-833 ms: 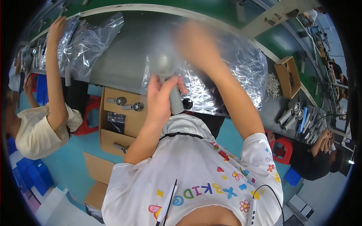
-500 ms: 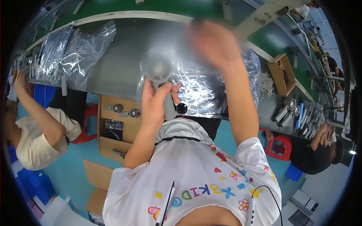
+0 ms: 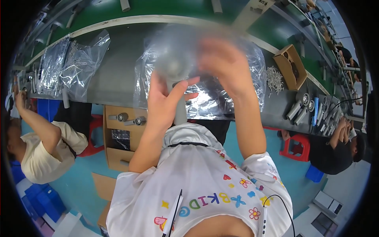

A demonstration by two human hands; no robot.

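Workbench (image 3: 118, 75): long grey top with a green strip behind it, curving across the upper part of the view; everything below is placed from it.
Plastic bags (image 3: 237, 98): a heap of clear crinkled bags on the bench, right in front of the person; more clear bags (image 3: 75, 67) lie further left on the same top.
Cardboard box under the bench (image 3: 118, 136): open, just below the bench's near edge to the left of the person, with two grey fans lying in it.
Small cardboard box (image 3: 290, 65): on the bench to the right, open and tilted, near a pile of small pale parts (image 3: 274, 77).
Red stool (image 3: 296, 144): below the bench's near edge on the right, beside a seated co-worker.
Row of grey fans (image 3: 302, 106): lying on the right end of the bench.
Grey handheld fan (image 3: 175, 75): held up over the bench's near edge, above the bag heap; head blurred, handle pointing down.
Left hand (image 3: 164, 100): wrapped around the fan's handle, fingers closed on it.
Right hand (image 3: 223, 65): raised beside the fan's head, blurred; fingers look loosely curled, and whether it grips anything cannot be told.
Co-worker's hand (image 3: 19, 98): at the far left end of the bench, apart from the person's own.
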